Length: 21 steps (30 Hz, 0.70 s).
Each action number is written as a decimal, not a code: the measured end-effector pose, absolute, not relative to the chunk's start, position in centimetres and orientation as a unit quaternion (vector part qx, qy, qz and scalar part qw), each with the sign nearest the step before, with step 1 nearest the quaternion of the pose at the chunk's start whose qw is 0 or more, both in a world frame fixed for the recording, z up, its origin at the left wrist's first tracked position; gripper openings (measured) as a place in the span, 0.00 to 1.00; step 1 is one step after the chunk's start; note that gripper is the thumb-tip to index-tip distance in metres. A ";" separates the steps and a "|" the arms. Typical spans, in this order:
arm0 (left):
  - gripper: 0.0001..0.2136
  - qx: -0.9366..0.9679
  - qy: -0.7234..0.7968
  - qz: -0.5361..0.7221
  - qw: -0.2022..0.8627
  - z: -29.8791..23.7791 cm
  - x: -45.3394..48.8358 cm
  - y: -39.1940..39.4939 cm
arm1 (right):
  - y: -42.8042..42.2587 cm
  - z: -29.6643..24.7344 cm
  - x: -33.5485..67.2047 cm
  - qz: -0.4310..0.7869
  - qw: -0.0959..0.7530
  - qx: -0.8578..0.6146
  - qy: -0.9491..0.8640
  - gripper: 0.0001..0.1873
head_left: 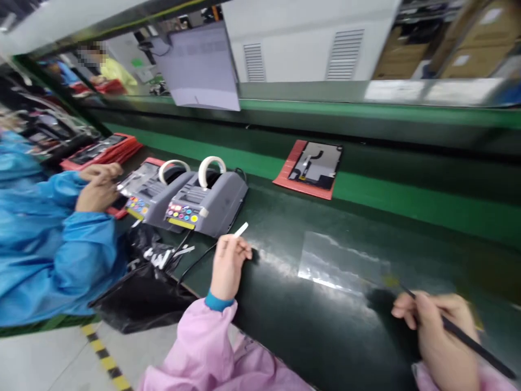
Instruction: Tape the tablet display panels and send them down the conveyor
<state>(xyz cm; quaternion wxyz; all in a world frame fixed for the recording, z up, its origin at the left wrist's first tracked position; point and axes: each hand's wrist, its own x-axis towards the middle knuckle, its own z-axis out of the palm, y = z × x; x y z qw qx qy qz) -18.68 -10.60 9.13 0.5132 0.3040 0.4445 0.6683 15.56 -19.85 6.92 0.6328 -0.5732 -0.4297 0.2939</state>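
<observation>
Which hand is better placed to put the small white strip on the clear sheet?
Probably the left hand: it already pinches the white strip, just left of the clear sheet. The right hand is busy holding a thin dark tool by the sheet's near corner.

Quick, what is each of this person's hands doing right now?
Left hand: closed on a small white strip of tape.
Right hand: closed on a thin black stick-like tool.
</observation>
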 end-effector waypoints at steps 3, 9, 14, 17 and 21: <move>0.20 0.447 0.372 0.515 0.630 8.5 -12.3 -9.9 | -19.0 7.6 13.1 0.309 0.649 -0.534 -0.445 0.14; 0.38 0.511 0.246 0.358 0.742 7.0 -3.4 -8.8 | -17.6 7.1 10.6 0.325 0.684 -0.483 -0.439 0.11; 0.33 0.481 0.256 0.356 0.759 7.0 -2.8 -8.8 | -17.5 7.1 10.8 0.322 0.682 -0.502 -0.422 0.10; 0.25 0.473 0.285 0.353 0.755 7.4 -3.2 -8.7 | -17.5 7.1 10.7 0.330 0.673 -0.507 -0.425 0.10; 0.23 0.465 0.294 0.352 0.757 7.7 -3.3 -8.2 | -17.4 7.0 10.6 0.343 0.669 -0.500 -0.430 0.10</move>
